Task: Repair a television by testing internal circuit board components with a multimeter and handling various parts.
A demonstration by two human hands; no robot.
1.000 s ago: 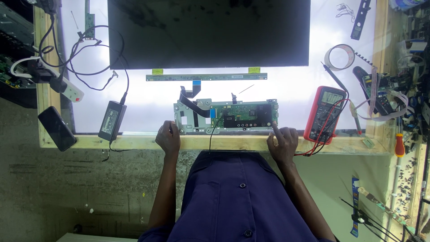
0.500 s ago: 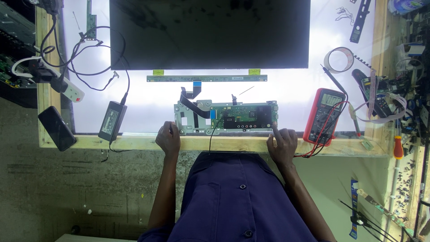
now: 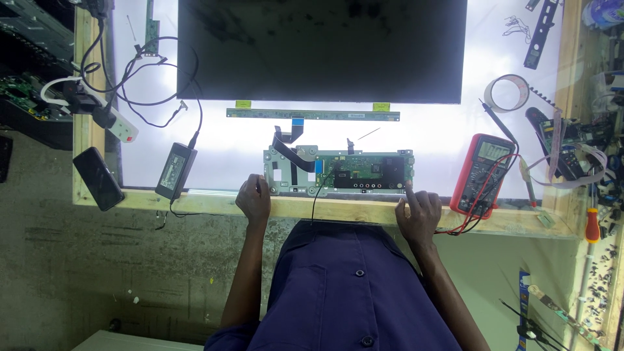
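A green circuit board on a grey metal bracket lies on the lit white table near its wooden front edge. My left hand rests on that edge with fingertips at the bracket's left side. Over on the other side, my right hand also rests on the wood, its index finger stretched to the bracket's right corner. Neither hand holds anything. A black ribbon cable runs from the board to a long thin strip board below a large dark screen panel.
A red multimeter with red and black leads lies right of the board. A black power adapter, a phone and a white power strip are at the left. Tape roll, a red screwdriver and loose parts crowd the right.
My right index finger has stretched out to the bracket's right corner. My left hand has barely moved.
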